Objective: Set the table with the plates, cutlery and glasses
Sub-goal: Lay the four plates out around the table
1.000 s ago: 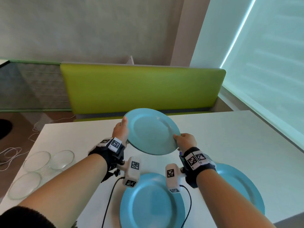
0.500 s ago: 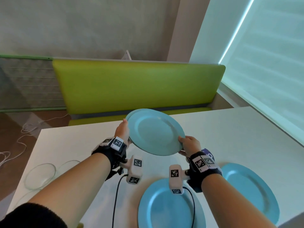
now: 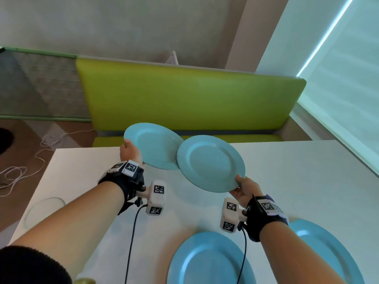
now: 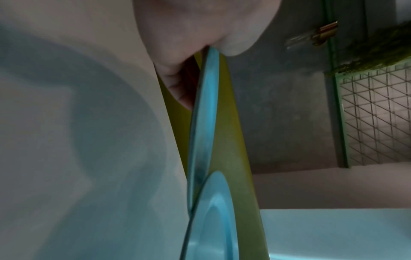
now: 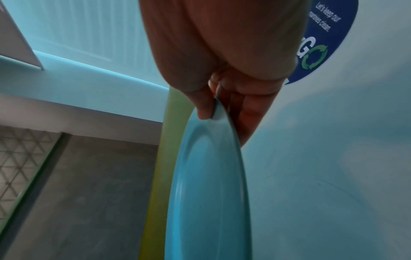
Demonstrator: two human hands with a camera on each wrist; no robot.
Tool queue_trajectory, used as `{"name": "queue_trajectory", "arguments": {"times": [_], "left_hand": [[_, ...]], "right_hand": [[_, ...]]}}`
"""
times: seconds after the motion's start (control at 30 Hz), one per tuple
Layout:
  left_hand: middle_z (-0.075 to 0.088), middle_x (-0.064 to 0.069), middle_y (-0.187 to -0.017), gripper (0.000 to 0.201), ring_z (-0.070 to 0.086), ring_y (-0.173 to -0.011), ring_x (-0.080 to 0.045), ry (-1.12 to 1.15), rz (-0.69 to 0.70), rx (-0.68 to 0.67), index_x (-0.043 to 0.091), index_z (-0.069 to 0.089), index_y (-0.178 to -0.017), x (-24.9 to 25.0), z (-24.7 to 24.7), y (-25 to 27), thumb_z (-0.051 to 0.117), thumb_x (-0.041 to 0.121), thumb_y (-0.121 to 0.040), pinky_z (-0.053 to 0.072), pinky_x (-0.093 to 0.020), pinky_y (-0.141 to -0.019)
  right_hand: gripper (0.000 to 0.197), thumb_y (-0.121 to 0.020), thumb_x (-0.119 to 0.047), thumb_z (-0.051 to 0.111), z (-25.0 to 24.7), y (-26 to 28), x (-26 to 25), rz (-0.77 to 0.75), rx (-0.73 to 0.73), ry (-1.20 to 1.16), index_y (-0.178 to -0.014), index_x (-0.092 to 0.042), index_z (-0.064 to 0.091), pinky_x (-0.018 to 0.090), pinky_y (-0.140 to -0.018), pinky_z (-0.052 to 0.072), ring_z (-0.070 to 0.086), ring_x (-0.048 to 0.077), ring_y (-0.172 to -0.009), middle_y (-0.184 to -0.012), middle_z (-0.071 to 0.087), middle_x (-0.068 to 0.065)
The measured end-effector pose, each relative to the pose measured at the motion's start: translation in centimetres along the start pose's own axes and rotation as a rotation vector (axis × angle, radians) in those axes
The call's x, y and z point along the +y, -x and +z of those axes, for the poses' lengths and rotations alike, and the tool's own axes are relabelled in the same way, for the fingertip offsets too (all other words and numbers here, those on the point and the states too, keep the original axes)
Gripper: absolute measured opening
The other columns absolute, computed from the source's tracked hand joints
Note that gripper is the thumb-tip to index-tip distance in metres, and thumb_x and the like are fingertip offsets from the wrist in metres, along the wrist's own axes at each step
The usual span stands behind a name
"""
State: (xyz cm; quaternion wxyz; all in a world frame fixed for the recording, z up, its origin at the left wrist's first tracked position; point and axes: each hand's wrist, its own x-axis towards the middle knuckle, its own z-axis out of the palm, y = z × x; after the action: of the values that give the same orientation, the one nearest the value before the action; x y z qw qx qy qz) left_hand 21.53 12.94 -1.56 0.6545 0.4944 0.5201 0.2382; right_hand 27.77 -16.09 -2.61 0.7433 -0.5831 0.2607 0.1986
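Observation:
I hold two light blue plates above the white table (image 3: 297, 181). My left hand (image 3: 129, 151) grips the left rim of one blue plate (image 3: 153, 148), which is over the table's far edge. My right hand (image 3: 243, 188) pinches the near right rim of the other blue plate (image 3: 211, 162), tilted, its left edge overlapping the first plate. In the left wrist view the held plate (image 4: 204, 123) runs edge-on from my thumb, with the second plate (image 4: 213, 211) beyond it. The right wrist view has my thumb on top of the plate (image 5: 209, 184) and fingers (image 5: 246, 114) beneath.
Two more blue plates lie flat at the table's near edge, one in the middle (image 3: 209, 261) and one to the right (image 3: 328, 253). A clear glass plate (image 3: 44, 208) sits at the near left. A green bench back (image 3: 184, 95) stands behind the table. Cables lie on the floor at left.
Earlier both hands held the plates together as one stack. Now the plates are apart: the left hand has carried one to the left, the right hand has drawn the other right and nearer.

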Motion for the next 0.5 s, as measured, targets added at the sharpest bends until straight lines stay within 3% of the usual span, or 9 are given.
{"name": "queue_trajectory", "arguments": {"times": [0.1,0.17,0.27,0.37,0.43,0.5], "left_hand": [[0.045,-0.021,-0.141,0.049,0.046,-0.126,-0.035,0.013,0.043,0.108,0.001,0.042,-0.136,0.6,-0.7,-0.6,0.022,0.030,-0.102,0.038,-0.038,-0.102],[0.047,-0.021,-0.139,0.048,0.048,-0.125,-0.035,0.012,0.057,0.157,-0.001,0.042,-0.134,0.5,-1.1,-1.0,0.022,0.029,-0.102,0.039,-0.038,-0.099],[0.048,-0.021,-0.138,0.049,0.050,-0.123,-0.036,0.043,0.032,0.196,0.000,0.042,-0.134,0.0,-1.5,-2.0,0.023,0.031,-0.101,0.042,-0.044,-0.102],[0.047,-0.019,-0.139,0.049,0.049,-0.124,-0.036,0.072,0.013,0.195,0.003,0.041,-0.136,-0.2,-1.9,-2.8,0.023,0.033,-0.101,0.043,-0.047,-0.102],[0.046,-0.018,-0.141,0.049,0.048,-0.125,-0.035,0.065,0.009,0.188,0.004,0.040,-0.138,-0.2,-2.0,-3.0,0.023,0.032,-0.102,0.042,-0.046,-0.103],[0.046,-0.017,-0.141,0.049,0.048,-0.125,-0.035,0.066,0.009,0.187,0.004,0.041,-0.138,-0.1,-2.0,-3.0,0.023,0.032,-0.102,0.042,-0.045,-0.103]], "right_hand": [[0.036,-0.099,-0.005,0.042,-0.1,-1.4,0.9,0.022,0.062,0.014,-0.134,0.001,0.042,0.034,-0.032,0.051,0.055,0.026,-0.070,-0.121,0.058,0.022],[0.035,-0.099,-0.004,0.042,0.1,-2.2,1.7,0.035,0.085,0.034,-0.134,0.001,0.042,0.035,-0.036,0.053,0.055,0.027,-0.069,-0.132,0.052,0.024],[0.035,-0.099,-0.003,0.041,0.4,-2.8,2.6,0.056,0.094,0.055,-0.133,0.002,0.042,0.044,-0.057,0.054,0.058,0.033,-0.081,-0.132,0.051,0.025],[0.035,-0.099,-0.001,0.040,0.9,-3.1,3.3,0.086,0.096,0.059,-0.134,0.004,0.041,0.046,-0.077,0.049,0.055,0.041,-0.114,-0.133,0.050,0.026],[0.035,-0.099,-0.001,0.039,1.3,-3.3,3.7,0.104,0.092,0.063,-0.134,0.004,0.041,0.048,-0.084,0.044,0.050,0.042,-0.122,-0.134,0.049,0.027],[0.034,-0.100,-0.002,0.038,1.7,-3.6,4.2,0.108,0.081,0.068,-0.133,0.003,0.041,0.050,-0.083,0.045,0.051,0.042,-0.119,-0.134,0.049,0.027]]}}
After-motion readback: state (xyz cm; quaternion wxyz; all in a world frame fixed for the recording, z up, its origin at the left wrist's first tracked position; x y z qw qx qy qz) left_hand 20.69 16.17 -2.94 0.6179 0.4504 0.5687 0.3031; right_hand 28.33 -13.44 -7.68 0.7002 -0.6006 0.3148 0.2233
